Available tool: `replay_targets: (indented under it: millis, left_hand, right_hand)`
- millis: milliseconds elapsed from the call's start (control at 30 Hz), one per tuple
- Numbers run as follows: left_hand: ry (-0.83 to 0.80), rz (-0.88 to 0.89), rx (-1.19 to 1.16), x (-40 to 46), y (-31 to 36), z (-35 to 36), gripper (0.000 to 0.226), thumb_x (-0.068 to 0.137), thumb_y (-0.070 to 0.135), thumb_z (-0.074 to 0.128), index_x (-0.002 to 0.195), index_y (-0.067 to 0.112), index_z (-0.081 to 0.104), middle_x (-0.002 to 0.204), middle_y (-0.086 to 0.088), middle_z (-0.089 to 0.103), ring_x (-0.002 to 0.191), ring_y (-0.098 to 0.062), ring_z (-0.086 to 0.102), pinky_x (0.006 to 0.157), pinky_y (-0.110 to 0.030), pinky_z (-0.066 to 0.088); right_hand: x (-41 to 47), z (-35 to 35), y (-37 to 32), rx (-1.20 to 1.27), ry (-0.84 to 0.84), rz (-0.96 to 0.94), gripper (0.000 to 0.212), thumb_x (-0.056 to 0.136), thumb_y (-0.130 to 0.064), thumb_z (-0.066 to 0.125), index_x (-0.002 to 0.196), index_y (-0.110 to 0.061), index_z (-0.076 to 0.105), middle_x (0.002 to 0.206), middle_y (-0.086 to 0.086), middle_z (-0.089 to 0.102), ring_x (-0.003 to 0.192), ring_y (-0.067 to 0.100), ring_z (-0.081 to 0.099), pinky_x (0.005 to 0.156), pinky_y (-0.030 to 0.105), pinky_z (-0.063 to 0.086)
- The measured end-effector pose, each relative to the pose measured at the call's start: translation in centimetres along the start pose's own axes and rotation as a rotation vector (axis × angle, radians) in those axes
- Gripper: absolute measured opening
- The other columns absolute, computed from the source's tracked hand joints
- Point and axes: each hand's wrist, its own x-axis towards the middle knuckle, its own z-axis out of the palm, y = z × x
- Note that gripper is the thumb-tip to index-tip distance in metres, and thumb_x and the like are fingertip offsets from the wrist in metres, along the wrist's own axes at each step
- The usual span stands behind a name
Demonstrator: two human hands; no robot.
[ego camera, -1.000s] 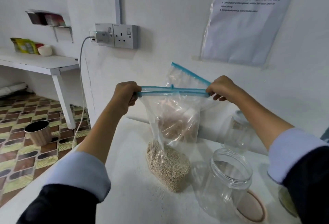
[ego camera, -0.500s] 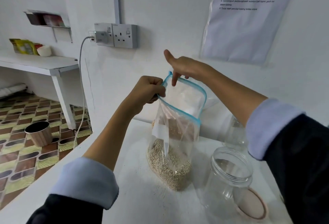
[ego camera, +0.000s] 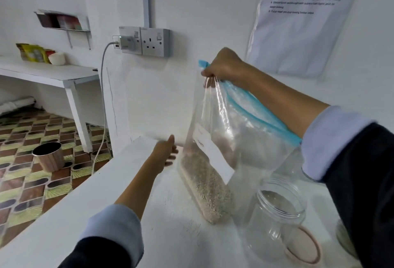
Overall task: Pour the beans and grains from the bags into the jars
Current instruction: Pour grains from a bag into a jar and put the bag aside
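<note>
A clear zip bag (ego camera: 221, 131) with a blue seal and a white label holds pale grains (ego camera: 205, 189) at its bottom. My right hand (ego camera: 223, 68) pinches the bag's top corner and holds it up, the lower end close to the white counter (ego camera: 128, 208). My left hand (ego camera: 167, 153) is low beside the bag's left side, fingers straight, holding nothing. An open, lidless clear jar (ego camera: 277, 214) stands just right of the bag, partly behind its plastic.
A pinkish round lid (ego camera: 302, 248) lies behind the jar near the counter's front. Another jar (ego camera: 343, 240) shows at the right edge, mostly hidden by my right sleeve. The wall with a socket (ego camera: 147, 42) is close behind. The counter's left edge drops to a tiled floor.
My left hand let go of the bag's mouth and dropped down beside its lower part. My right hand took the top corner and lifted the bag, which now hangs slanted towards the jar.
</note>
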Motion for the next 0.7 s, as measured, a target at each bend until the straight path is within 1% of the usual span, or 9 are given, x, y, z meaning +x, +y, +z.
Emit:
replay_targets:
  millis: [67,133,200,267,367,433,500,567,700]
  left_hand:
    - [-0.085,-0.131,0.009,0.9,-2.4,-0.1,0.052,0.098,0.05,0.034,0.102,0.002,0.052,0.097,-0.011,0.056,0.079,-0.023,0.053,0.067,-0.032,0.045]
    - [-0.203,-0.215,-0.118,1.3,-3.3,0.0,0.061,0.095,0.057,0.033,0.111,0.001,0.052,0.103,-0.012,0.057,0.091,-0.028,0.056,0.076,-0.038,0.047]
    - [-0.245,-0.201,-0.43,1.5,-2.8,0.4,0.056,0.093,0.059,0.038,0.104,0.006,0.055,0.097,-0.01,0.058,0.089,-0.026,0.058,0.075,-0.039,0.048]
    - [-0.191,-0.154,-0.737,1.7,-1.6,0.7,0.044,0.095,0.054,0.041,0.088,0.012,0.054,0.088,-0.007,0.055,0.082,-0.023,0.056,0.072,-0.04,0.047]
    - [-0.167,-0.119,-1.063,2.1,-0.4,0.4,0.041,0.096,0.05,0.04,0.106,0.015,0.059,0.103,-0.011,0.061,0.099,-0.03,0.058,0.09,-0.05,0.043]
    - [-0.21,-0.136,-1.107,2.0,-0.5,0.3,0.051,0.097,0.053,0.034,0.112,0.011,0.06,0.105,-0.015,0.063,0.1,-0.034,0.058,0.094,-0.052,0.039]
    - [-0.222,-0.2,-1.074,1.8,-0.9,0.3,0.059,0.097,0.056,0.028,0.103,0.008,0.059,0.099,-0.018,0.062,0.097,-0.034,0.057,0.094,-0.051,0.035]
    - [-0.217,-0.25,-1.029,1.6,-0.9,0.1,0.062,0.095,0.06,0.029,0.099,0.005,0.058,0.098,-0.018,0.061,0.096,-0.035,0.056,0.095,-0.051,0.035]
    - [-0.169,-0.199,-1.126,2.7,-1.1,-0.8,0.06,0.092,0.059,0.04,0.092,0.003,0.06,0.095,-0.014,0.063,0.085,-0.031,0.064,0.081,-0.044,0.051]
  right_hand:
    - [-0.3,-1.5,-1.0,0.088,0.027,-0.083,0.019,0.078,-0.01,0.071,0.076,0.009,0.066,0.077,0.019,0.072,0.06,0.017,0.064,0.073,0.031,0.054]
    - [-0.4,-3.3,-1.5,0.168,0.074,-0.144,0.024,0.08,-0.011,0.072,0.083,0.013,0.068,0.072,0.013,0.073,0.062,0.017,0.066,0.078,0.032,0.053]
    - [-0.6,-5.2,-1.5,0.172,0.097,-0.177,0.029,0.082,-0.015,0.071,0.089,0.014,0.068,0.082,0.016,0.073,0.066,0.015,0.063,0.082,0.03,0.051]
    - [-0.8,-6.2,-1.1,0.126,0.106,-0.197,0.035,0.083,-0.019,0.071,0.097,0.013,0.068,0.1,0.025,0.069,0.078,0.018,0.059,0.088,0.031,0.049]
    - [-1.5,-6.1,-0.4,0.103,0.092,-0.219,0.026,0.086,-0.017,0.067,0.097,0.006,0.071,0.099,0.02,0.07,0.08,0.015,0.058,0.079,0.019,0.046]
    - [-1.7,-5.4,0.0,0.15,0.068,-0.237,0.018,0.088,-0.011,0.064,0.094,0.004,0.072,0.095,0.017,0.071,0.071,0.012,0.06,0.076,0.016,0.047]
    - [-1.4,-4.5,0.1,0.198,0.052,-0.225,0.017,0.088,-0.009,0.064,0.095,0.005,0.071,0.091,0.015,0.071,0.058,0.005,0.059,0.07,0.013,0.049]
    - [-1.1,-3.3,0.1,0.172,0.031,-0.186,0.017,0.089,-0.011,0.063,0.095,0.004,0.071,0.087,0.01,0.07,0.057,0.003,0.057,0.063,0.007,0.044]
    - [-1.0,-3.2,1.1,0.15,0.06,-0.148,0.016,0.09,-0.014,0.063,0.087,-0.002,0.072,0.083,0.008,0.069,0.06,0.006,0.058,0.07,0.013,0.046]
